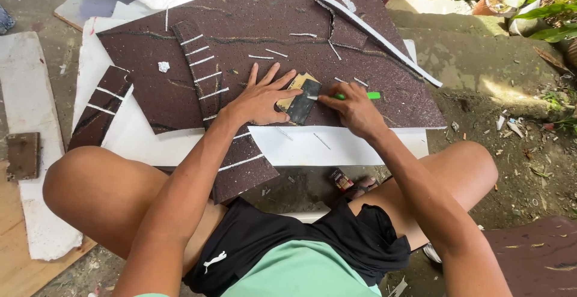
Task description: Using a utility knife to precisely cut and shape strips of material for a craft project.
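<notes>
While the left hand (259, 100) lies flat with fingers spread, it presses down on a small dark rectangular piece (303, 102) and the tan scrap (296, 87) under it. Palm down, nothing gripped, just holding both in place.

Right hand (354, 109) is closed around a green-handled cutter (360, 96); handle sticks out past the knuckles away from the left hand, tip reaches across to the near edge of the dark piece. The piece sits between the two hands, touching the left fingertips.

All of it rests on a big dark speckled board (270, 27), which lies over a white foam sheet (336, 144) on the ground. Person is sitting, knees either side of the work.

Just outside the left hand: a long dark strip (204, 75) crossed by short white slivers, running from above the fingers down past the wrist. Further out on that side, a second shorter strip (102, 108) with the same white marks, and a small brown block (23, 154) well apart.

Beyond the right hand: a long white strip (378, 36) lying diagonally on the board. Potted plants (529, 3) well off on that side.
</notes>
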